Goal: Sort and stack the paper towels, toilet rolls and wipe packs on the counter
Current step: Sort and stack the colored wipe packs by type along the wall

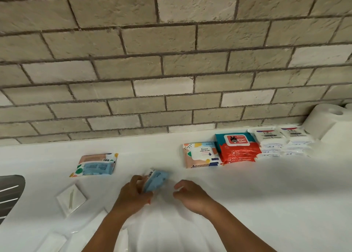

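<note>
My left hand point(133, 194) grips a small blue wipe pack point(157, 180), tilted up just above the white counter point(247, 185). My right hand point(188, 193) hovers beside it with curled fingers, holding nothing. A colourful wipe pack point(95, 165) lies face down at the left with a small blue pack on it. Along the wall at the right stand sorted stacks: a colourful pack point(201, 154), red and teal baby wipe packs point(238, 147), and two stacks of white wipe packs point(282, 141). A white paper towel roll point(323, 120) stands at the far right.
A brick wall point(171, 61) runs behind the counter. A metal sink edge point(10, 192) shows at the far left. A flat clear-wrapped white packet point(71, 199) lies near the front left, with more white wrapped packs along the counter's front edge.
</note>
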Available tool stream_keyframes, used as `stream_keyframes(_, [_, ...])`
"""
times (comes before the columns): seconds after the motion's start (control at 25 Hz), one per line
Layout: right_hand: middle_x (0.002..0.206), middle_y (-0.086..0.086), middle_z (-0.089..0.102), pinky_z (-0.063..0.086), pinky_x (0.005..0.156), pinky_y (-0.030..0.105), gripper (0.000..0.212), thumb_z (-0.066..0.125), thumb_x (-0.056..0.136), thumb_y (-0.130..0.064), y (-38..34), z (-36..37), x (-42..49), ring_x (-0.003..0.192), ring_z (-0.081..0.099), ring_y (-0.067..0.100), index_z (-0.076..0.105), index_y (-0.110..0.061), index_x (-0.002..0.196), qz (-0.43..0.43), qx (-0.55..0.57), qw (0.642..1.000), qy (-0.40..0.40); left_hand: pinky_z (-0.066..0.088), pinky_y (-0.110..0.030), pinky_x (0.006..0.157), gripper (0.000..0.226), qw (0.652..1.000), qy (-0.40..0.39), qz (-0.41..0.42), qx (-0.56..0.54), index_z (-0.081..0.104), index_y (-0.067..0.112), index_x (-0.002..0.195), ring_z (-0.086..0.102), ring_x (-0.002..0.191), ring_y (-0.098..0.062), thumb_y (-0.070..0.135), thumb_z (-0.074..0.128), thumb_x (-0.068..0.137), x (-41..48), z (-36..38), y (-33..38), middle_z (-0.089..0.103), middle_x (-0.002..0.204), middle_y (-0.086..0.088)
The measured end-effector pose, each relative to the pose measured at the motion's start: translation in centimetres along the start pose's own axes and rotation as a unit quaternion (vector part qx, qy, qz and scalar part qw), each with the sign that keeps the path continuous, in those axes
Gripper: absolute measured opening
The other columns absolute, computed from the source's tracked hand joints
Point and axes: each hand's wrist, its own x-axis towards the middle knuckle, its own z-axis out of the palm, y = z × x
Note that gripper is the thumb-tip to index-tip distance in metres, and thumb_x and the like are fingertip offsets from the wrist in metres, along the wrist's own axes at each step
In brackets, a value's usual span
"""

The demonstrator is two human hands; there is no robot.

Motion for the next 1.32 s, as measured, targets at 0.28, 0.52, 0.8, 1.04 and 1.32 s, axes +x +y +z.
stream_keyframes(0.28, [0.107, 0.009, 0.075, 0.058, 0.084, 0.04, 0.018, 0.059, 0.099, -0.033, -0.4, 1.3, -0.4, 0.101, 0.069, 0.025, 0.072, -0.022, 0.103, 0.05, 0.246, 0.968, 0.004, 0.055, -0.053, 0.091, 0.048, 0.738, -0.198, -0.124, -0.633, 0.061, -0.001, 0.128, 0.064, 0.11, -0.042, 0.022, 0.042, 0.09, -4.1, 1.3, 4.2, 0.062, 0.129, -0.03])
stream_keyframes(0.52, [0.104, 0.006, 0.079, 0.06, 0.089, 0.046, 0.018, 0.058, 0.104, -0.021, -0.1, 1.2, -0.5, 0.101, 0.074, 0.029, 0.07, -0.013, 0.114, 0.045, 0.394, 0.918, 0.019, 0.06, -0.05, 0.085, 0.051, 0.748, -0.163, -0.107, -0.634, 0.059, -0.004, 0.13, 0.068, 0.106, -0.039, 0.019, 0.043, 0.088, -4.4, 2.2, 3.6, 0.063, 0.128, -0.029])
stream_keyframes(0.8, [0.106, 0.002, 0.08, 0.062, 0.09, 0.042, 0.021, 0.051, 0.108, -0.019, 1.2, 1.3, -0.2, 0.099, 0.076, 0.023, 0.069, -0.011, 0.116, 0.065, 0.421, 0.904, 0.027, 0.063, -0.032, 0.062, 0.026, 0.795, 0.018, -0.149, -0.588, 0.065, -0.009, 0.108, 0.073, 0.078, -0.03, 0.005, 0.048, 0.095, -2.5, 2.0, -1.1, 0.075, 0.093, -0.022])
stream_keyframes(1.04, [0.101, 0.005, 0.08, 0.06, 0.09, 0.046, 0.029, 0.043, 0.107, -0.007, 2.0, 0.2, -0.1, 0.102, 0.073, 0.029, 0.072, -0.009, 0.109, 0.074, 0.423, 0.902, 0.047, 0.043, -0.011, 0.043, 0.008, 0.792, 0.112, -0.204, -0.565, 0.059, -0.003, 0.098, 0.062, 0.052, -0.004, -0.004, 0.05, 0.099, 3.0, -4.2, -3.4, 0.065, 0.054, 0.003])
stream_keyframes(1.32, [0.099, 0.009, 0.08, 0.059, 0.075, 0.036, 0.033, 0.04, 0.104, 0.0, 2.5, -0.4, 0.2, 0.101, 0.073, 0.032, 0.071, -0.005, 0.112, 0.078, 0.436, 0.895, 0.052, 0.048, -0.023, 0.05, 0.008, 0.775, 0.126, -0.342, -0.516, 0.054, 0.021, 0.099, 0.053, 0.064, -0.016, 0.025, 0.061, 0.095, 11.5, -10.1, -3.3, 0.056, 0.079, 0.0])
